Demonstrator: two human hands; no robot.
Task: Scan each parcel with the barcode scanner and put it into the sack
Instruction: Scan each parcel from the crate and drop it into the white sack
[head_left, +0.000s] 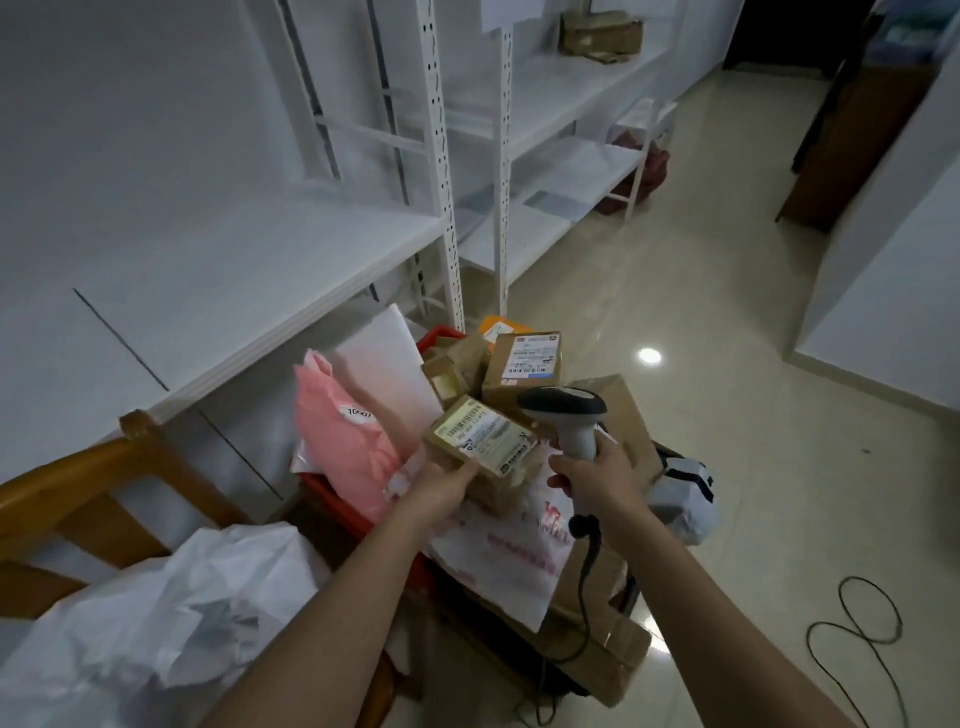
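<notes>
The left hand (441, 486) pinches a small cardboard parcel (480, 447) label-up over the red crate (332, 493), so the barcode scanner (566, 410) (right hand (597, 475) wrapped round its handle) can read it.

A small brown cardboard parcel (480, 447) was tilted, label up — beside the grey barcode scanner (569, 415); the white sack (156, 613) lay crumpled lower left.
</notes>
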